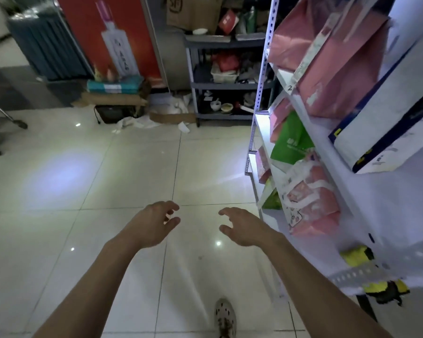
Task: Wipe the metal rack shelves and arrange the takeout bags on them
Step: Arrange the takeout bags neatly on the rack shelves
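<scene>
Presently both hands, left hand [154, 225] and right hand [242, 226], hang empty, fingers loosely spread; recommend squaring each bag [310, 198] upright on the rack [260, 93].

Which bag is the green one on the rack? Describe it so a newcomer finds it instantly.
Start at the white metal rack along the right side. On the shelf below the one tagged "2", the green bag stands between a pink bag behind and a pink-and-white patterned bag in front. It is the only solid bright green bag on that shelf.
</scene>
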